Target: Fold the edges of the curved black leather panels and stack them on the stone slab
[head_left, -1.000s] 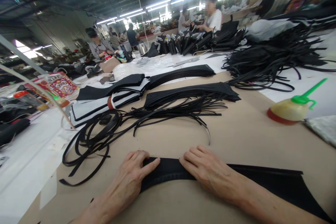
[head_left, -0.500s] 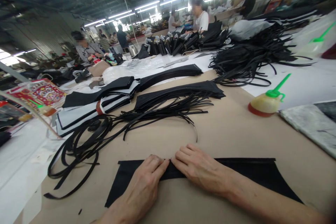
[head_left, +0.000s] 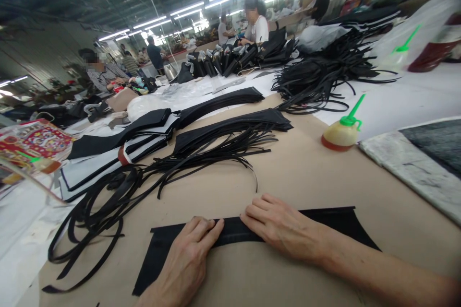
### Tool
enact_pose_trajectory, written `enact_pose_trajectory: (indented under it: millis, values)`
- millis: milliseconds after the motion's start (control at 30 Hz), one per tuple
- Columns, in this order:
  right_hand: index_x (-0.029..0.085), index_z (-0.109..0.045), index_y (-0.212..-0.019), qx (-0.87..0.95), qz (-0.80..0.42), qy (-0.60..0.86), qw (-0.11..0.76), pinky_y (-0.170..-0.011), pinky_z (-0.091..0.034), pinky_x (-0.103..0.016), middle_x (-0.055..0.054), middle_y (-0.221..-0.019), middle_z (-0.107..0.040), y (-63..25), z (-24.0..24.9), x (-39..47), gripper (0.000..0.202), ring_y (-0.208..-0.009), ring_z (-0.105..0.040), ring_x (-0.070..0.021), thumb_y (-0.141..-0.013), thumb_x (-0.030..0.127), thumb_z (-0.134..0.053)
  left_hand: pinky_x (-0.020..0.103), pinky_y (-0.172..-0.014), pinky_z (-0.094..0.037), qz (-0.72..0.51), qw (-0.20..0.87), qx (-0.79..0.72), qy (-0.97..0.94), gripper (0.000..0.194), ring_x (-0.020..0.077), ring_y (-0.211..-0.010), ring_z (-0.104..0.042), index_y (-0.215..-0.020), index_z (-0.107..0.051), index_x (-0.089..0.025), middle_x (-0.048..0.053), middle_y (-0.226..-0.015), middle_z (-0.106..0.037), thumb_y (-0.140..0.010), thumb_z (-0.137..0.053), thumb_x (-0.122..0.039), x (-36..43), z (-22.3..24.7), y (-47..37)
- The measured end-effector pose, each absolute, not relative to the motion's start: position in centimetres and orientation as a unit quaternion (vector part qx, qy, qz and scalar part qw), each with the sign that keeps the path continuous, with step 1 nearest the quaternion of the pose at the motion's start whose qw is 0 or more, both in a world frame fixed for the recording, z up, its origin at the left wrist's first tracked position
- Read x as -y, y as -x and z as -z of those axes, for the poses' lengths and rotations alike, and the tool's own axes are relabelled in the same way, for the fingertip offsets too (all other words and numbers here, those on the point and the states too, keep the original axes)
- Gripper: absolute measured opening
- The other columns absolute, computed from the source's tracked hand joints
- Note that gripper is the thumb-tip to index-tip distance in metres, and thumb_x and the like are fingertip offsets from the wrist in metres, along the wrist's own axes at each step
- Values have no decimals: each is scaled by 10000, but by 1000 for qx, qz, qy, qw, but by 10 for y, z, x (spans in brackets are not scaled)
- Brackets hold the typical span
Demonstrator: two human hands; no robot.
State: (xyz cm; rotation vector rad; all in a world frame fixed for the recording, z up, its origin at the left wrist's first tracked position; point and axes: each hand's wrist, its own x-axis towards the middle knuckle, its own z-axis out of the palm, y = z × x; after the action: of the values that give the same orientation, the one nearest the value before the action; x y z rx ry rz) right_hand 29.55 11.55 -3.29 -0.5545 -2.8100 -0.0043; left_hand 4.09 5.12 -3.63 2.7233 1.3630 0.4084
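We press a flat, curved black leather piece (head_left: pixel 334 223) against the brown paper-covered tabletop (head_left: pixel 317 177), near its front edge, the piece stretching sideways under both our wrists. Our left hand (head_left: pixel 187 261) lies flat and open on the piece, fingers together and pointing toward the folded upper edge; our right hand (head_left: pixel 284 228) also lies open and flat on it, fingertips resting on that same edge just beside the left hand's fingertips. Neither hand grips anything; both only bear down on the leather. Just beyond the piece, a loose bundle of thin black leather strips (head_left: pixel 216 153) fans across the tabletop, and to the left it runs into a tangle of looped black straps (head_left: pixel 97 201). Behind the strips lie stacks of long curved black leather panels (head_left: pixel 234 124), and left of them some white-backed panels with black borders (head_left: pixel 108 163). To the right stands a squat yellowish glue bottle with a green spout (head_left: pixel 342 129), near a grey marbled slab (head_left: pixel 414 168). Farther back sits a big heap of black cords (head_left: pixel 324 76), and other people work at the far end of the tabletop.
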Motion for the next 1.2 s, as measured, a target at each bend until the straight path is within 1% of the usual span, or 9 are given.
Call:
enact_pose_trajectory:
  millis: [200, 333, 433, 533, 600, 667, 800, 967, 1200]
  values:
    - [120, -571, -1090, 969, -2, 204, 142, -722, -339, -338, -42, -907, -535, -298, 35, -113, 156, -830, -446, -208, -934, 109, -576, 376, -754, -548, -88, -8, -440, -894, 564, 227, -878, -527, -1380, -485, -200, 91, -970, -585, -861, -380, -6, -53, 38, -46]
    - [126, -573, -1095, 968, 0, 207, 142, -728, -345, -351, -34, -908, -538, -299, 34, -112, 168, -830, -444, -206, -929, 117, -590, 393, -708, -547, -82, -29, -440, -894, 583, 230, -833, -533, -1343, -524, -211, 94, -933, -571, -827, -369, 12, -54, 34, -48]
    - [131, -575, -1092, 968, -1, 212, 137, -732, -347, -354, -30, -905, -537, -300, 31, -111, 151, -826, -444, -201, -941, 125, -581, 416, -745, -548, -103, -22, -464, -880, 524, 239, -893, -549, -1246, -600, -239, 108, -1025, -567, -843, -364, -1, -56, 28, -59]
    - [133, -573, -1072, 966, 5, 219, 140, -751, -348, -362, -28, -904, -534, -299, 32, -109, 112, -836, -448, -202, -961, 133, -559, 407, -855, -542, -143, 30, -472, -869, 524, 230, -999, -555, -1235, -587, -212, 106, -1114, -578, -830, -343, 14, -57, 26, -79]
    - [136, -576, -1014, 964, 3, 223, 145, -771, -350, -364, -26, -913, -533, -299, 34, -109, 53, -855, -452, -202, -965, 133, -556, 376, -850, -551, -170, 57, -461, -869, 567, 214, -962, -572, -1301, -521, -180, 99, -1055, -604, -809, -329, 26, -57, 32, -91]
    - [136, -572, -979, 964, -2, 221, 150, -781, -354, -353, -25, -915, -534, -301, 34, -110, 26, -861, -452, -196, -965, 125, -553, 374, -824, -561, -193, 49, -459, -866, 586, 216, -914, -583, -1349, -461, -166, 97, -1005, -616, -810, -328, 22, -56, 39, -99]
    - [132, -558, -1029, 965, -14, 207, 163, -773, -360, -325, -17, -877, -534, -318, 31, -113, 82, -816, -447, -182, -988, 104, -493, 384, -835, -556, -212, 9, -458, -863, 575, 229, -927, -584, -1390, -405, -163, 102, -1027, -624, -842, -343, 0, -53, 48, -101]
    - [149, -535, -839, 963, -32, 218, 154, -760, -352, -317, -20, -851, -526, -348, 31, -116, 154, -773, -426, -177, -981, 99, -499, 334, -797, -553, -197, 9, -445, -873, 534, 210, -893, -576, -1353, -484, -174, 89, -986, -620, -868, -337, -7, -53, 43, -101]
    - [131, -569, -960, 962, -25, 225, 153, -770, -343, -339, -43, -911, -534, -364, 40, -112, 90, -817, -435, -197, -988, 113, -485, 335, -811, -544, -175, -13, -431, -885, 526, 203, -917, -544, -1318, -542, -157, 94, -984, -597, -870, -325, 13, -54, 45, -102]
